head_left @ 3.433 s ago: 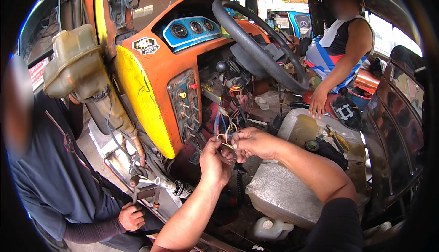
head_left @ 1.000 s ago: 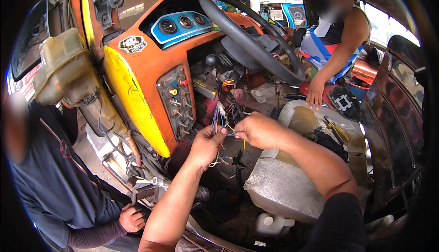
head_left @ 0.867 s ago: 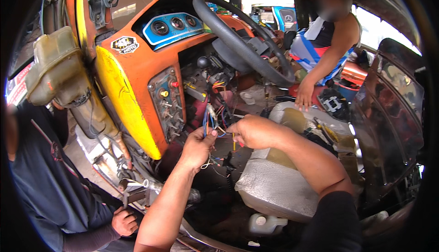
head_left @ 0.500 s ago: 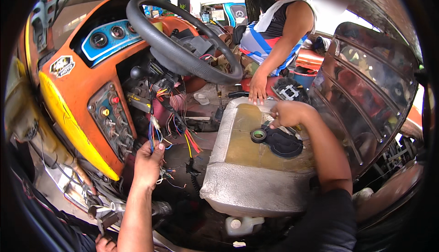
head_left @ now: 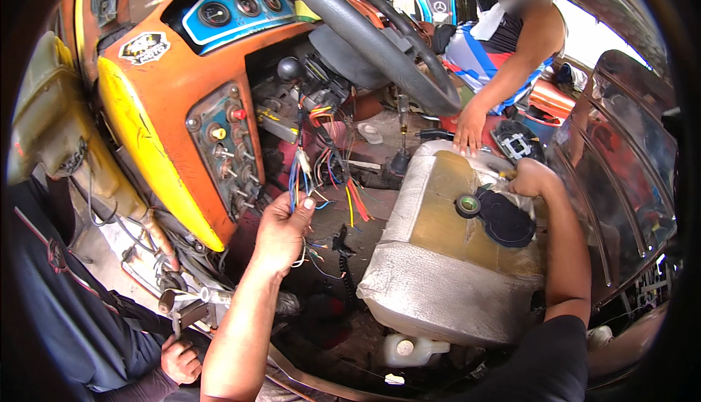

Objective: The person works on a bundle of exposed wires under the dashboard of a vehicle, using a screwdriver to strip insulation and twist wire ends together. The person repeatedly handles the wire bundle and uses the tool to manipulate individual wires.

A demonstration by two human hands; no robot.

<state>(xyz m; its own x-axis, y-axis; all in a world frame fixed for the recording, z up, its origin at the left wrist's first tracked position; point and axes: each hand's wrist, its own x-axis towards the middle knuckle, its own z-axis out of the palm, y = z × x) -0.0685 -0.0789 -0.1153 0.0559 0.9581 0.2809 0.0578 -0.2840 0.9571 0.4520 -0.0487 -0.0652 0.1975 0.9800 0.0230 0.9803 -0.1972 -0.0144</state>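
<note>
Between the thumb and fingers of my left hand (head_left: 283, 230) is a bundle of thin wires (head_left: 301, 172), blue and white among them, hanging from below the steering column. My right hand (head_left: 537, 180) is closed, fingers curled, at the far right part of a silver-and-tan padded cover (head_left: 438, 270). A small yellowish thing shows at its fingertips, too little to name. Nearer to me on the cover lie a roll of black tape (head_left: 468, 205) and a dark rounded pad (head_left: 507, 218). More loose wires (head_left: 350, 190), red and yellow, hang beside the held bundle.
An orange dashboard (head_left: 175, 88) with gauges and a switch panel (head_left: 223, 146) stands left, under a steering wheel (head_left: 380, 44). Across the cover a co-worker (head_left: 504, 59) rests a hand on its far edge. Another person's hand (head_left: 180, 360) is at lower left. A clear ribbed panel (head_left: 613, 175) leans right.
The view has shifted, so the scene sits further right. My right hand has moved from beside the tape roll to the cover's far right part. My left hand keeps its hold on the wires.
</note>
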